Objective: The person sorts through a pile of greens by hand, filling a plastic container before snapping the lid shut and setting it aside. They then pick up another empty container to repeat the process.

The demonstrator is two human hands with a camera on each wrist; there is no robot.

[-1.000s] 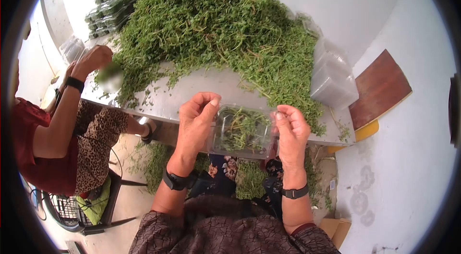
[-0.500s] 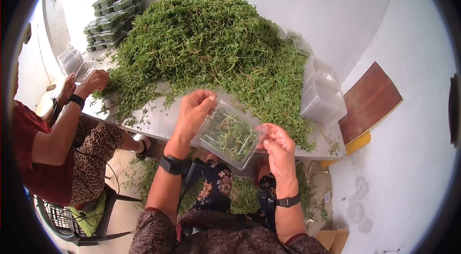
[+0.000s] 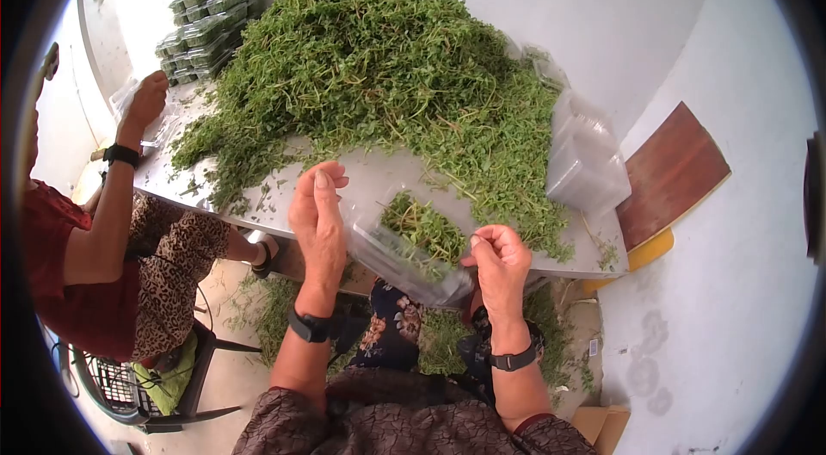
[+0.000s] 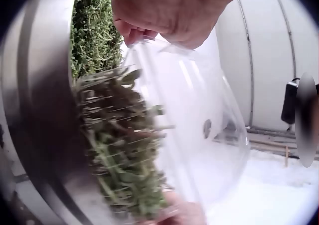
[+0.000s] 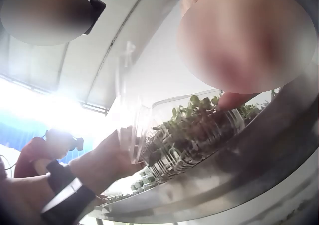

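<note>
Between the hands is a clear plastic clamshell container (image 3: 430, 274) with leafy green stems (image 3: 422, 227) in it, close over the table's front edge. Its transparent lid (image 4: 194, 100) stands raised away from the greens on the left-hand side. My left hand (image 3: 318, 218) pinches the lid's edge, as the left wrist view shows. On the other side, my right hand (image 3: 499, 266) pinches the container's right corner between thumb and fingers. One of its fingertips (image 5: 237, 100) lies at the rim beside the leaves.
A large heap of greens (image 3: 361, 59) covers much of the metal table (image 3: 284, 205). Filled containers (image 3: 206, 29) are stacked at back left, nested clear ones (image 3: 589, 162) at right. Another person (image 3: 95, 266) sits at left. A reddish board (image 3: 675, 175) leans by the wall.
The container has gone from level to tilted, and its lid now stands apart from the greens. My left hand has shifted left. The other person's hand has moved up from the greens.
</note>
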